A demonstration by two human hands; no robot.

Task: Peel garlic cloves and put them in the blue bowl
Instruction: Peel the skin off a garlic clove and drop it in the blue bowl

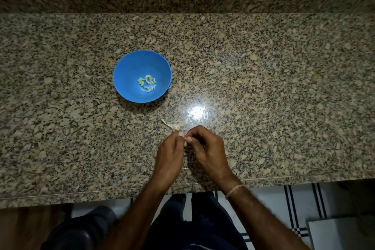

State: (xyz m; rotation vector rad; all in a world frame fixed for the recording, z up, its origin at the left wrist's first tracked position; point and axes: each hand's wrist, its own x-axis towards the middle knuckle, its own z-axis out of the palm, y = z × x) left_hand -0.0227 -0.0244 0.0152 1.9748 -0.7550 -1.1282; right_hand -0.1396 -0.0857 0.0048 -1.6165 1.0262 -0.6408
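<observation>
Blue plastic bowl (peeled cloves inside) sits centre-left; your left hand and right hand pinch a white garlic clove.

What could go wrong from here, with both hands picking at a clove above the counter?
The clove pinched between the left hand and right hand is tiny; it could slip and drop past the near edge of the counter. The blue bowl sits apart, so a tossed clove might miss. The garlic piece lying by the hands could get knocked away.
</observation>
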